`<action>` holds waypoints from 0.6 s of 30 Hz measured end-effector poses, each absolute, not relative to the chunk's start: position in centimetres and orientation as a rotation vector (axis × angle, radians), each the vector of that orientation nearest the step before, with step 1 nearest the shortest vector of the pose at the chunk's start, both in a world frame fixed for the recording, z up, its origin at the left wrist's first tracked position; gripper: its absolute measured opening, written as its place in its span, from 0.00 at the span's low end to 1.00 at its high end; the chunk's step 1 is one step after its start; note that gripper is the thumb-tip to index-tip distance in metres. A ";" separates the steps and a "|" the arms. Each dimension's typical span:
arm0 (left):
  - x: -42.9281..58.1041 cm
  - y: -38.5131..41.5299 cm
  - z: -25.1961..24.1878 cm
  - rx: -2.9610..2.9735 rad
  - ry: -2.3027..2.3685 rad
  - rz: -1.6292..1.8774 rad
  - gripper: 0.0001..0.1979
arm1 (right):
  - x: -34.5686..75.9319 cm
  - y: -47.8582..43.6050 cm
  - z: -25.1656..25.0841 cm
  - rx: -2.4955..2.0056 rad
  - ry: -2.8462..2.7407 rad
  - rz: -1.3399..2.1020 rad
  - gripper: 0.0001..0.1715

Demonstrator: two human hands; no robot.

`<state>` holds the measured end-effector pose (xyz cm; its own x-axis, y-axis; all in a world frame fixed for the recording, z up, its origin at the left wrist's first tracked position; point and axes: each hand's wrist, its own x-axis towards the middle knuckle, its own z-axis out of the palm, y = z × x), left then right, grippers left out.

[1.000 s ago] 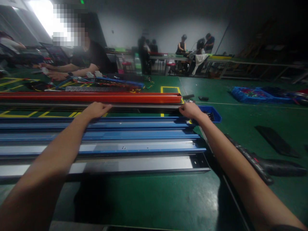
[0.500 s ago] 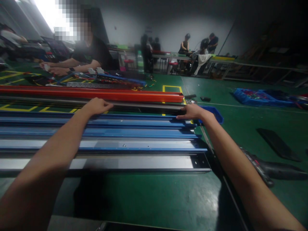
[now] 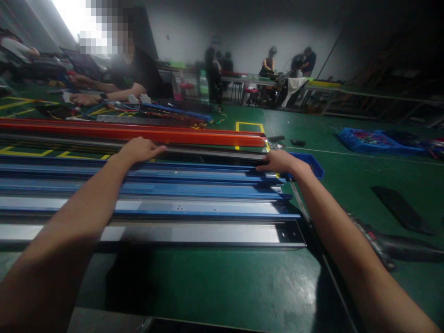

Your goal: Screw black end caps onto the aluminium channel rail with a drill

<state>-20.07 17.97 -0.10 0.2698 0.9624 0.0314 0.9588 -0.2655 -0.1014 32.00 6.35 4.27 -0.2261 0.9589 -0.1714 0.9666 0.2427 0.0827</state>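
A long black metal channel [image 3: 215,153] runs left to right across the table. My left hand [image 3: 138,151] is closed on it left of centre, fingers curled over it and thumb lying along its edge. Near its right end, my right hand [image 3: 280,161] also grips it, with the fingertips partly hidden. Just beyond lies an orange channel [image 3: 208,137], parallel to it. On the near side, several blue-edged channels [image 3: 194,188] lie in a row beneath my forearms. Nearest to me is a silver channel with dark edges [image 3: 208,232].
A blue tray [image 3: 314,165] sits beyond my right hand. To the right lie a dark power tool [image 3: 398,245] and a flat black piece [image 3: 402,208]. Blue bins [image 3: 378,141] stand farther off. Across the table, a co-worker [image 3: 135,69] handles wires [image 3: 166,111].
My hands keep nearly the same places on the black channel, and the view has shifted slightly. Across the table, one of the co-worker's hands has risen away from the other.
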 end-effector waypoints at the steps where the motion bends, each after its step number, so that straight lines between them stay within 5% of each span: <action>1: -19.9 17.9 0.0 -2.382 -1.809 0.126 0.45 | 32.0 6.3 4.3 1.823 2.319 -0.059 0.26; 18: -19.8 17.8 0.1 -2.282 -1.798 0.211 0.44 | 31.5 5.8 4.8 1.804 2.274 0.051 0.23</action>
